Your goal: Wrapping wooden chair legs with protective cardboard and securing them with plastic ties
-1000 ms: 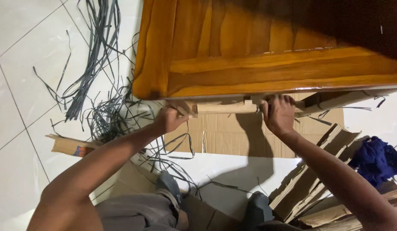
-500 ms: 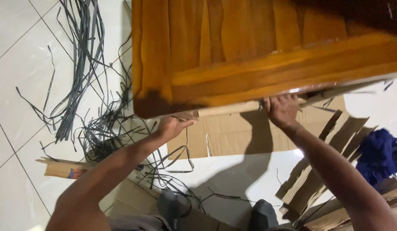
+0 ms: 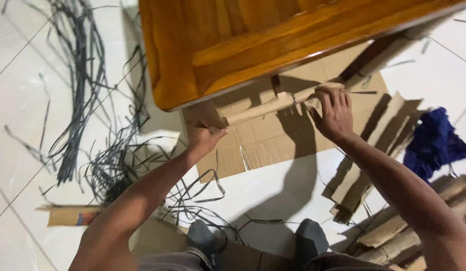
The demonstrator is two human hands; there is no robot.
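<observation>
A glossy orange-brown wooden panel fills the top of the view, its lower edge raised off the floor. Under that edge runs a long folded cardboard strip. My left hand pinches the strip's left end near the panel's corner. My right hand grips the strip's right part, fingers curled over it. A flat cardboard sheet lies on the white tiled floor beneath both hands.
Tangled black plastic strapping sprawls over the floor at left. Stacked cardboard pieces and a blue cloth lie at right. A small cardboard scrap rests at lower left. My feet in dark socks show at the bottom.
The cardboard strip has come down away from the panel's lower edge, held in both hands. The view has tilted, and the panel now sits higher and at more of a slant.
</observation>
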